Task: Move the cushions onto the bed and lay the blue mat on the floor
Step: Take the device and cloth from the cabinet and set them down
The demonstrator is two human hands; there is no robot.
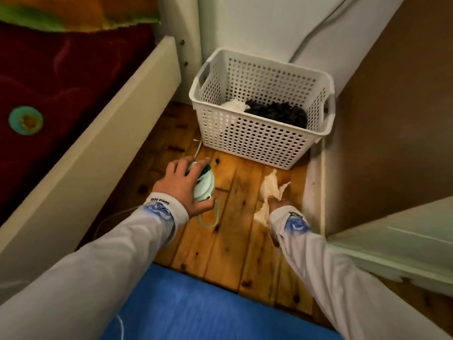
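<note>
Bed left; basket ahead on floor; mat nearest; clothes in basket

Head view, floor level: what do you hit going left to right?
Bed frame → left hand holding a pale green object → cream cloth in the right hand → brown panel. The white basket sits farther back, so it is left out.

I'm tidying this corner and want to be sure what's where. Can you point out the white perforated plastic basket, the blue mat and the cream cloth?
white perforated plastic basket (255,141): head view, front wall.
blue mat (196,312): head view, middle of its surface.
cream cloth (269,186): head view, upper bunched part.
</note>
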